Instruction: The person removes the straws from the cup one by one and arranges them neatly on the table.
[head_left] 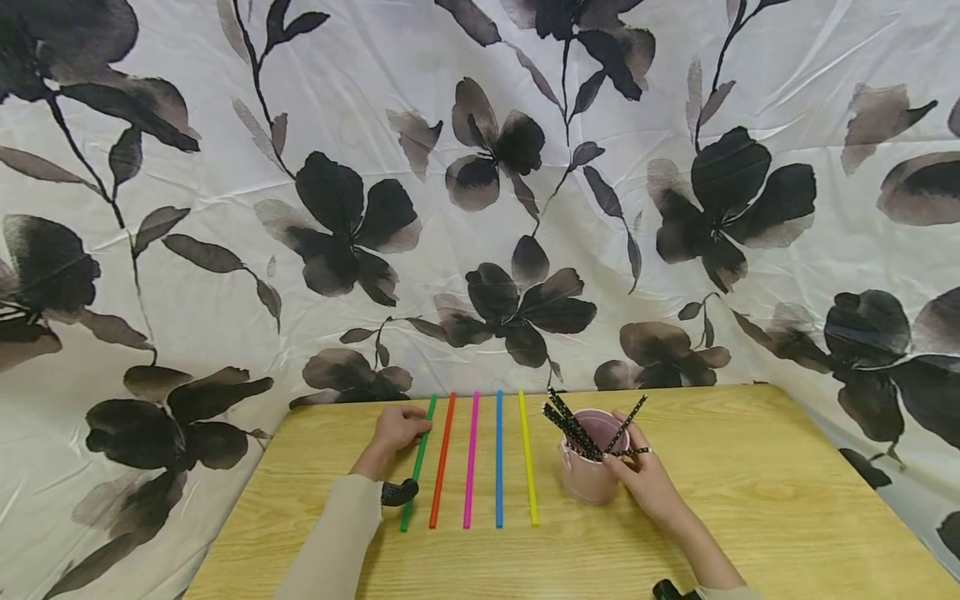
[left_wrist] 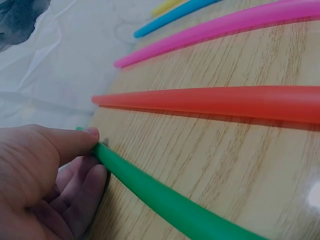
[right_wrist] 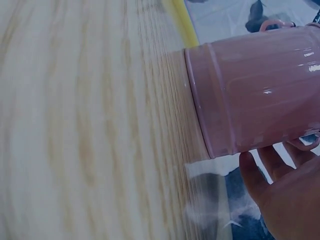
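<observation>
Near the far end of the green straw point(head_left: 421, 467), my left hand point(head_left: 401, 427) pinches it between thumb and fingers; the left wrist view shows the thumb on top of the green straw point(left_wrist: 165, 200). My right hand point(head_left: 645, 475) grips the right side of a small pink bucket point(head_left: 588, 482), thumb toward the near rim and fingers around the far side. In the right wrist view, fingertips meet the wall of the pink bucket point(right_wrist: 265, 95). Several black straws with white dots point(head_left: 570, 425) lean in the bucket, their lower ends hidden.
Right of the green straw, a red straw point(head_left: 442, 458), a pink straw point(head_left: 471, 458), a blue straw point(head_left: 499, 458) and a yellow straw point(head_left: 528, 458) lie spaced in a row on the wooden table point(head_left: 750, 500). A floral cloth point(head_left: 420, 233) hangs behind the table's far edge.
</observation>
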